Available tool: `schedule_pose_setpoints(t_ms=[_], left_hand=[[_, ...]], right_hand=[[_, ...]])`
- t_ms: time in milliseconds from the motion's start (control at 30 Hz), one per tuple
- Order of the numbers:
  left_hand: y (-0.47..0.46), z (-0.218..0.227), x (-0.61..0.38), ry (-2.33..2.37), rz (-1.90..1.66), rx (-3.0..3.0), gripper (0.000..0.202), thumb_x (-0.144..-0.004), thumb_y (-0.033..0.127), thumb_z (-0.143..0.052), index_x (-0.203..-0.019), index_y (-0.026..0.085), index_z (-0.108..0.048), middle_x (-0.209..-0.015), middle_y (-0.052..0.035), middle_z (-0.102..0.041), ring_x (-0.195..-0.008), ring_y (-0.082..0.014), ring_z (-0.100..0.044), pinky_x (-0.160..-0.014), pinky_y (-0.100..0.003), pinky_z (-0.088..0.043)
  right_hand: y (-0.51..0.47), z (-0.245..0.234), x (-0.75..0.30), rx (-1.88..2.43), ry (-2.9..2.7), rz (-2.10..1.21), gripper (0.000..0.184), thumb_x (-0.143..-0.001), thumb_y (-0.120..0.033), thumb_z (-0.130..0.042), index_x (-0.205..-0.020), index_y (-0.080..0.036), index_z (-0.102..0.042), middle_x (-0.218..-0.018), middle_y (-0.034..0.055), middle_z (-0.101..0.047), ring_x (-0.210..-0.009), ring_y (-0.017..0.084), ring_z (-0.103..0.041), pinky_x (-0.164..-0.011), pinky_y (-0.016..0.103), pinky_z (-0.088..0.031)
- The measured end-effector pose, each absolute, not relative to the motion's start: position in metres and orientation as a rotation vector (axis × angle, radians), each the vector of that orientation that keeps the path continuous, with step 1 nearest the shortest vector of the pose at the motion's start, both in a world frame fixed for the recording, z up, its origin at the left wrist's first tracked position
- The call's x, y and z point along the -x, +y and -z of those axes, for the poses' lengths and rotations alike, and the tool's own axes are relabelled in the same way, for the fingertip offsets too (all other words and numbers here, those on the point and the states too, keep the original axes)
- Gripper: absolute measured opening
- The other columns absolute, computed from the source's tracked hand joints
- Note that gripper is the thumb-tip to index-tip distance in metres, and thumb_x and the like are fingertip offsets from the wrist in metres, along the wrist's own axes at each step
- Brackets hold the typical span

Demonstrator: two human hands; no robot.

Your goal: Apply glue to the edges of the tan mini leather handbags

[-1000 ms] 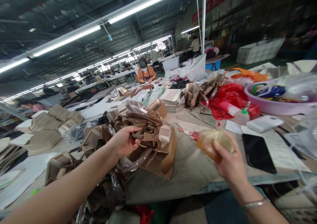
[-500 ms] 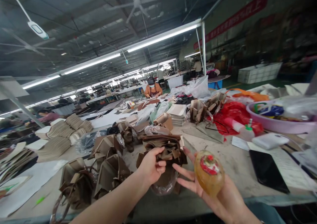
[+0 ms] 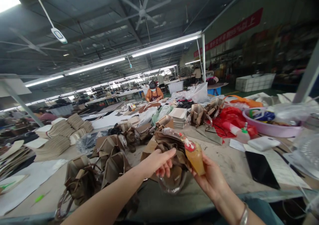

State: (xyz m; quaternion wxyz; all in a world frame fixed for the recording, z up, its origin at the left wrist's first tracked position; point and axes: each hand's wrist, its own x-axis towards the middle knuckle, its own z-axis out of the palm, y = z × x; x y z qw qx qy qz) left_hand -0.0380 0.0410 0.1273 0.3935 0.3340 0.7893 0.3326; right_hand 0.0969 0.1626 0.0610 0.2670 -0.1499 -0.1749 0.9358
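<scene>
My left hand (image 3: 157, 162) holds a brown folded bag piece (image 3: 166, 144) above the work table (image 3: 224, 165), fingers curled round its edge. My right hand (image 3: 209, 178) grips a small amber squeeze bottle (image 3: 194, 154) with a red cap, its tip turned against the bag piece. A clear plastic loop (image 3: 171, 184) hangs under the piece. More brown bag pieces (image 3: 109, 158) lie in a heap to the left of my left hand.
A black phone (image 3: 261, 169) and a white box (image 3: 264, 143) lie at the right. A pink basin (image 3: 274, 129), red plastic bags (image 3: 231, 117) and a bottle (image 3: 236, 132) sit behind. Stacks of beige cut pieces (image 3: 57, 135) stand at the left. A person in orange (image 3: 154, 93) works far off.
My right hand has swung the amber bottle left and up until its tip meets the bag piece. My left hand has lifted the piece slightly.
</scene>
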Motion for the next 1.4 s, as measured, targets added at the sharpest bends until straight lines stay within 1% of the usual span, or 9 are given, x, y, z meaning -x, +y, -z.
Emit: schedule_pose_setpoints(t_ms=[100,167,267,533,700,867,1033,1267,1400], left_hand=[[0.016,-0.130,0.045,2.654,-0.931,-1.607,0.046,-0.066,0.062,-0.060,-0.075,0.016,-0.058,-0.080,-0.0097,-0.062,-0.081,-0.0243,-0.059,-0.073,-0.036,-0.047],[0.008,-0.120,0.049,2.771,-0.971,-1.946,0.060,-0.061,0.053,-0.071,-0.103,0.013,-0.056,-0.115,-0.0160,-0.053,-0.113,-0.0309,-0.047,-0.097,-0.046,-0.037],[0.014,-0.098,0.051,2.636,-0.851,-2.135,0.090,-0.060,0.047,-0.075,-0.134,0.017,-0.034,-0.137,-0.0158,-0.033,-0.128,-0.0320,-0.029,-0.105,-0.050,-0.028],[0.064,-0.083,0.060,2.482,-0.695,-2.503,0.061,-0.076,0.018,-0.059,-0.133,0.013,-0.037,-0.123,-0.0157,-0.044,-0.114,-0.0296,-0.040,-0.100,-0.048,-0.034],[0.078,-0.079,0.063,2.341,-0.831,-2.815,0.055,-0.080,0.024,-0.057,-0.132,0.020,-0.041,-0.113,-0.0137,-0.041,-0.103,-0.0269,-0.045,-0.089,-0.041,-0.044],[0.091,-0.084,0.054,2.402,-0.507,-2.623,0.064,-0.079,0.016,-0.052,-0.138,0.029,-0.032,-0.102,-0.0086,-0.048,-0.088,-0.0225,-0.053,-0.075,-0.035,-0.049],[0.102,-0.089,0.056,2.311,-0.415,-2.588,0.048,-0.077,0.015,-0.051,-0.124,0.020,-0.049,-0.087,-0.0068,-0.055,-0.078,-0.0222,-0.055,-0.069,-0.035,-0.047],[0.112,-0.104,0.073,2.145,-0.478,-2.566,0.036,-0.073,0.008,-0.047,-0.105,0.020,-0.060,-0.084,-0.0056,-0.057,-0.078,-0.0199,-0.055,-0.070,-0.032,-0.045],[0.107,-0.140,0.095,2.075,-0.774,-2.453,0.037,-0.068,0.000,-0.046,-0.096,0.018,-0.060,-0.090,-0.0046,-0.055,-0.085,-0.0168,-0.054,-0.078,-0.030,-0.044]], right_hand=[[0.168,-0.060,-0.096,0.363,-0.458,-2.526,0.018,-0.079,-0.017,-0.057,-0.094,-0.018,-0.066,-0.083,0.0031,-0.073,-0.067,0.017,-0.067,-0.054,0.025,-0.052],[0.169,-0.059,-0.094,0.359,-0.446,-2.531,0.019,-0.080,-0.015,-0.055,-0.094,-0.018,-0.066,-0.083,0.0030,-0.073,-0.068,0.016,-0.067,-0.056,0.026,-0.053],[0.168,-0.057,-0.092,0.350,-0.451,-2.556,0.018,-0.080,-0.014,-0.054,-0.092,-0.018,-0.067,-0.082,0.0027,-0.073,-0.068,0.016,-0.067,-0.057,0.026,-0.054],[0.173,-0.066,-0.090,0.151,-0.494,-2.677,0.020,-0.082,-0.017,-0.049,-0.089,-0.017,-0.068,-0.088,0.0054,-0.073,-0.075,0.020,-0.067,-0.068,0.038,-0.055],[0.182,-0.070,-0.090,0.033,-0.497,-2.708,0.023,-0.083,-0.020,-0.049,-0.096,-0.014,-0.066,-0.090,0.0068,-0.072,-0.081,0.019,-0.066,-0.077,0.038,-0.053],[0.193,-0.059,-0.093,0.015,-0.498,-2.716,0.023,-0.084,-0.022,-0.048,-0.096,-0.014,-0.065,-0.090,0.0077,-0.072,-0.084,0.019,-0.065,-0.080,0.041,-0.052],[0.196,-0.061,-0.101,-0.031,-0.531,-2.783,0.027,-0.084,-0.026,-0.048,-0.101,-0.011,-0.064,-0.096,0.0081,-0.071,-0.086,0.023,-0.066,-0.092,0.050,-0.044],[0.196,-0.073,-0.132,0.107,-0.534,-2.735,0.038,-0.085,-0.039,-0.052,-0.112,-0.014,-0.060,-0.114,0.0147,-0.063,-0.095,0.029,-0.065,-0.080,0.043,-0.053],[0.211,-0.079,-0.164,0.383,-0.350,-2.424,0.030,-0.080,-0.033,-0.060,-0.108,-0.023,-0.061,-0.109,0.0095,-0.067,-0.091,0.027,-0.066,-0.074,0.042,-0.056]])
